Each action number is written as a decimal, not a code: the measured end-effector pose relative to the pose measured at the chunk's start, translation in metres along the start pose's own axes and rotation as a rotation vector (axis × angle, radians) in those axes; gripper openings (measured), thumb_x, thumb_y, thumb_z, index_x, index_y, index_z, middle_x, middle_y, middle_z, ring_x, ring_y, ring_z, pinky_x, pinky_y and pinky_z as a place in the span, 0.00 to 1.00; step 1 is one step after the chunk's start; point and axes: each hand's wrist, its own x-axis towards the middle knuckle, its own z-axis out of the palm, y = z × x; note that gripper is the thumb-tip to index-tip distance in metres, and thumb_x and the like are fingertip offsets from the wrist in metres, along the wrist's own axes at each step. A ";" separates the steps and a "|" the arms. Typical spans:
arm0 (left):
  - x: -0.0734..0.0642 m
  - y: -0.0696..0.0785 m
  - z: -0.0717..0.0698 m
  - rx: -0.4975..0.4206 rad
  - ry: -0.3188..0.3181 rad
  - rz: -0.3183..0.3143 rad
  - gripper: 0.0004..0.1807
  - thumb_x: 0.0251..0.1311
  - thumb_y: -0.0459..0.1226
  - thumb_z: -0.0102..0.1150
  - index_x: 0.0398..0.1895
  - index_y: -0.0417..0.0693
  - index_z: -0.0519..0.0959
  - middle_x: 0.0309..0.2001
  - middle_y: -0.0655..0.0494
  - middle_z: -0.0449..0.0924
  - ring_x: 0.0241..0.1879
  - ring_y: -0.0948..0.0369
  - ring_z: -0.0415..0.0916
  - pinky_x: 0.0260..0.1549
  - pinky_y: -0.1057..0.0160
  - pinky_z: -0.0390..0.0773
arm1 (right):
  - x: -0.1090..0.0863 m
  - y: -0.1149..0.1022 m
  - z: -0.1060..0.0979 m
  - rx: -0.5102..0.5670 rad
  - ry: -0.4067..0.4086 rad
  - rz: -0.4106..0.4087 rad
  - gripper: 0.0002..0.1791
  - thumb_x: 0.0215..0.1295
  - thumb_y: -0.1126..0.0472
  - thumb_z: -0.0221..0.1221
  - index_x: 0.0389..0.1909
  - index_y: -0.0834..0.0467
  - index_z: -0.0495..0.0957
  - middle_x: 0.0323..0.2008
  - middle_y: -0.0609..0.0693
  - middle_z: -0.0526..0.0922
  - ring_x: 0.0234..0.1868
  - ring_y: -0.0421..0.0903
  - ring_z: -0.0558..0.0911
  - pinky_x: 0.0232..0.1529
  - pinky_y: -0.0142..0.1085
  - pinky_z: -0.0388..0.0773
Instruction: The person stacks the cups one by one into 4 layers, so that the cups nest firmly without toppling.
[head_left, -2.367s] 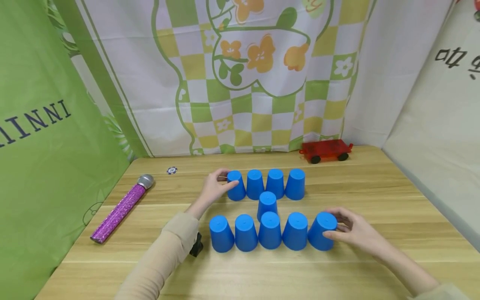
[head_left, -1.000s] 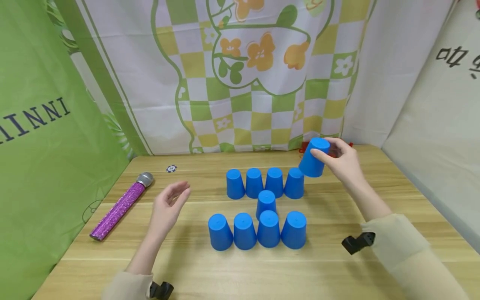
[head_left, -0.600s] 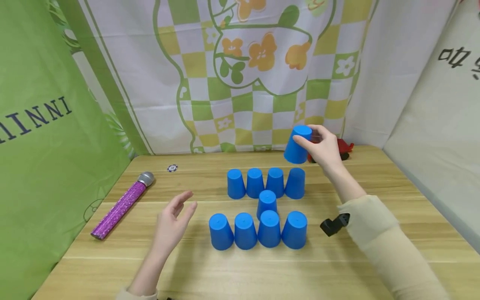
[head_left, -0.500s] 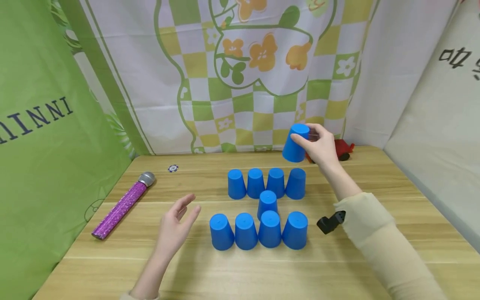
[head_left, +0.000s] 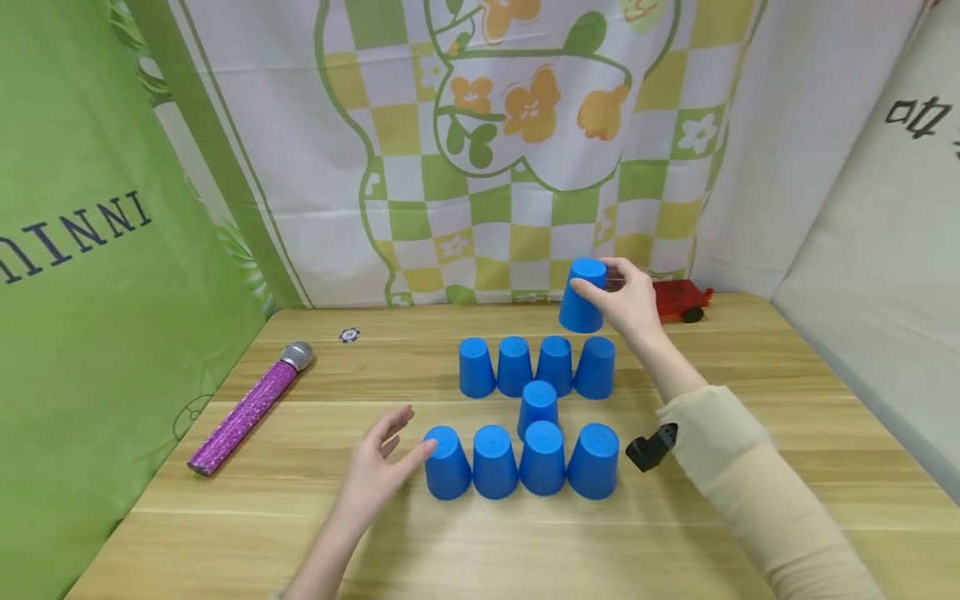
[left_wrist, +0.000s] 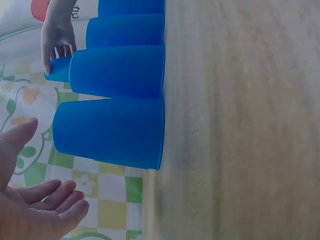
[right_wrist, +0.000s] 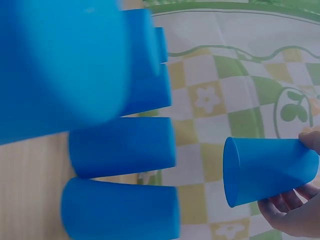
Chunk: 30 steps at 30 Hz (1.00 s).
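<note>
My right hand (head_left: 632, 302) pinches an upside-down blue cup (head_left: 581, 307) near its base, in the air above the right part of the back row. In the right wrist view that held cup (right_wrist: 265, 170) has its wide mouth away from the palm. My left hand (head_left: 375, 471), fingers spread, is beside the leftmost front-row cup (head_left: 447, 468). A gap shows between this cup (left_wrist: 110, 132) and my fingers in the left wrist view. Several upside-down cups form the front row, and several more the back row (head_left: 514, 369). One middle cup (head_left: 537, 408) stands between the rows.
A purple glittery microphone (head_left: 243, 421) lies at the left of the wooden table (head_left: 225, 542). Behind it is a small poker chip (head_left: 349, 335). At the back right stands a red toy wagon (head_left: 678, 300), partly behind my right hand. Patterned cloth hangs behind the table.
My right hand has lifted the front row's rightmost cup and carried it back and left over the back row. My left hand has left the back row's left cup and come to the front row.
</note>
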 end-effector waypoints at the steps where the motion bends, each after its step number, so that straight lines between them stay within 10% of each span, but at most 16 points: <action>1: 0.000 -0.001 0.002 -0.002 -0.010 0.000 0.35 0.51 0.43 0.69 0.61 0.39 0.68 0.61 0.41 0.72 0.63 0.47 0.67 0.63 0.50 0.68 | -0.001 0.002 0.001 -0.004 -0.006 0.002 0.34 0.61 0.48 0.61 0.62 0.64 0.67 0.56 0.64 0.74 0.56 0.59 0.73 0.59 0.53 0.71; 30: -0.003 -0.006 0.020 -0.006 -0.123 -0.046 0.29 0.46 0.33 0.71 0.54 0.37 0.74 0.52 0.42 0.78 0.56 0.44 0.74 0.55 0.48 0.75 | -0.011 0.033 0.011 -0.083 -0.081 -0.031 0.30 0.62 0.54 0.61 0.59 0.67 0.66 0.55 0.66 0.74 0.56 0.61 0.74 0.59 0.52 0.72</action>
